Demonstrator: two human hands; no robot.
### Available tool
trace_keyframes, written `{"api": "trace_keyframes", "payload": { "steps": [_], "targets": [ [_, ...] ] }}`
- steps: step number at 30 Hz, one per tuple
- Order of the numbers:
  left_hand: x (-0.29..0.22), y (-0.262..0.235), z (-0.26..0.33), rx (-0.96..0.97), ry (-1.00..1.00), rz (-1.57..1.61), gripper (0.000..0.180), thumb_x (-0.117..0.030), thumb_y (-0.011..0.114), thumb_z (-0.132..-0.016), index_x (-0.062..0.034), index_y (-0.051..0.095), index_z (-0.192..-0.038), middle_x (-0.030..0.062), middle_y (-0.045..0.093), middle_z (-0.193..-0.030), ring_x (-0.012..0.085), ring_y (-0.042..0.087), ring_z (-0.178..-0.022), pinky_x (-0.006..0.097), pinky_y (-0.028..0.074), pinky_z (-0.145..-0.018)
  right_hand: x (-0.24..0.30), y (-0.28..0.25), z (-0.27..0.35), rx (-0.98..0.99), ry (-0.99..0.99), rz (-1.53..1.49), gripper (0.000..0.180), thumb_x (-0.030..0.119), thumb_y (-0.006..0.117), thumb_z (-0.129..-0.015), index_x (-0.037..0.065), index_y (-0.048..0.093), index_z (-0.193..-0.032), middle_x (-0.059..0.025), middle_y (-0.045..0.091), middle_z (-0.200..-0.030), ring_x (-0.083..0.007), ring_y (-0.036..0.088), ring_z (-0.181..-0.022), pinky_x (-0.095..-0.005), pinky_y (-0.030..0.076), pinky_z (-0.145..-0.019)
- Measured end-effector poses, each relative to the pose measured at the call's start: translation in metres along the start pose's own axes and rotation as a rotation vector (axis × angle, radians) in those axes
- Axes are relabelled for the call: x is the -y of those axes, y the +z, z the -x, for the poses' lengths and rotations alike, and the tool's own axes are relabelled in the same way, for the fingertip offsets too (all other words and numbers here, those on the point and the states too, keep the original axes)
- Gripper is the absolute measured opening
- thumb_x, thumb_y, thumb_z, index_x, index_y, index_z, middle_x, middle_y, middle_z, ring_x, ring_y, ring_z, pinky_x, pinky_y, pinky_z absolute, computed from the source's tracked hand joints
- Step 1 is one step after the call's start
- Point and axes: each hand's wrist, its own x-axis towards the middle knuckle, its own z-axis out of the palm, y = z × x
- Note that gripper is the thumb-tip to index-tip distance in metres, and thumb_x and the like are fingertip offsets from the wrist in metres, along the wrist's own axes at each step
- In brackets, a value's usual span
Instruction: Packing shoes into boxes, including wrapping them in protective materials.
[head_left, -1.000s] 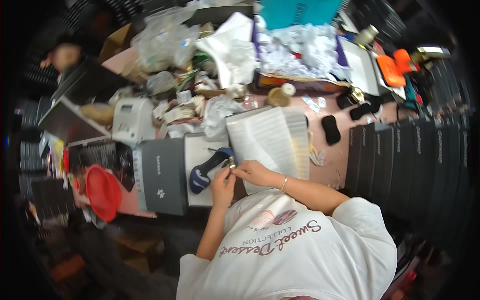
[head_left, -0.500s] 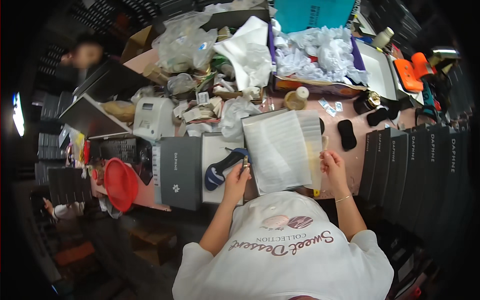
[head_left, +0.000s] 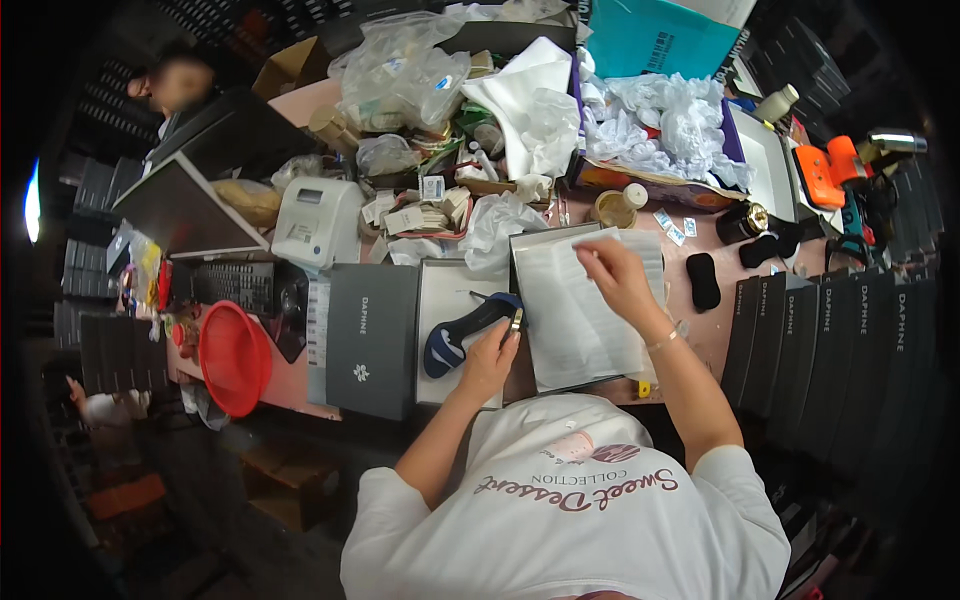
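My left hand [head_left: 487, 362] is closed on a small dark tool with a shiny metal edge [head_left: 516, 322], whose exact kind I cannot make out. Beside it, a dark blue high-heeled shoe [head_left: 447, 345] lies on its side in a white-lined shoebox [head_left: 446, 282]. My right hand [head_left: 622, 280], fingers stretched toward the left, is over white tissue paper [head_left: 570, 335]. That paper covers most of an open grey box [head_left: 519, 262] in front of me. Whatever is under the paper is hidden.
A grey box lid [head_left: 372, 340] and a red plastic basket [head_left: 235, 358] are at left. Grey shoeboxes [head_left: 815, 345] are lined up at right, near a black pad [head_left: 703, 282]. Behind stand a capped bottle [head_left: 620, 206], a label printer [head_left: 318, 222] and a carton of crumpled paper [head_left: 660, 190].
My right hand has moved left and away from me, from the paper's right edge to above its far part. The left hand still holds the small tool. The whole view has shifted slightly.
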Motion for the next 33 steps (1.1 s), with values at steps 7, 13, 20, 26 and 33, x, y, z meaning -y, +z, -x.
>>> {"api": "trace_keyframes", "payload": {
  "steps": [7,13,20,26,33],
  "targets": [
    [-0.01,0.015,0.006,-0.224,-0.197,0.212,0.034,-0.015,0.062,-0.089,0.0016,0.056,-0.118,0.0077,0.064,-0.084,0.0092,0.056,-0.072,0.024,0.047,-0.064,-0.037,0.045,-0.122,0.0,-0.319,0.541,0.041,0.028,0.071,-0.078,0.008,0.059,-0.111,-0.0138,0.059,-0.09,-0.0316,0.062,-0.075,-0.04,0.05,-0.064],
    [-0.01,0.021,0.012,-0.23,-0.218,0.297,0.037,-0.011,0.062,-0.089,0.0014,0.055,-0.122,0.0056,0.065,-0.087,0.0087,0.056,-0.074,0.023,0.047,-0.067,-0.07,0.06,-0.14,0.114,-0.26,0.626,0.013,0.017,0.06,-0.084,0.006,0.066,-0.087,-0.0122,0.06,-0.084,-0.0318,0.061,-0.074,-0.0396,0.048,-0.065],
    [-0.012,0.011,0.008,-0.177,-0.218,0.3,0.037,-0.009,0.063,-0.087,-0.0002,0.056,-0.122,0.004,0.064,-0.085,0.0068,0.053,-0.071,0.021,0.046,-0.067,-0.01,0.028,-0.103,-0.17,-0.338,0.094,0.008,0.007,0.062,-0.085,0.001,0.058,-0.085,-0.0138,0.062,-0.105,-0.0236,0.059,-0.096,-0.0315,0.046,-0.083],
    [-0.005,0.017,0.009,-0.175,-0.146,0.249,0.036,-0.009,0.061,-0.089,-0.001,0.055,-0.123,0.0119,0.065,-0.096,0.0145,0.061,-0.077,0.026,0.05,-0.068,-0.017,-0.004,-0.042,-0.032,-0.058,-0.091,0.011,0.011,0.06,-0.091,0.002,0.055,-0.095,-0.0108,0.059,-0.12,-0.0155,0.055,-0.103,-0.0296,0.043,-0.09],
    [-0.012,0.012,0.007,-0.139,-0.178,0.218,0.036,-0.013,0.057,-0.092,-0.0011,0.052,-0.126,0.0127,0.066,-0.089,0.0187,0.063,-0.074,0.028,0.051,-0.068,-0.017,0.017,-0.072,0.016,-0.159,0.397,0.048,0.015,0.07,-0.079,0.008,0.053,-0.123,-0.0141,0.053,-0.112,-0.0277,0.059,-0.09,-0.0368,0.05,-0.073]
  ]
}}
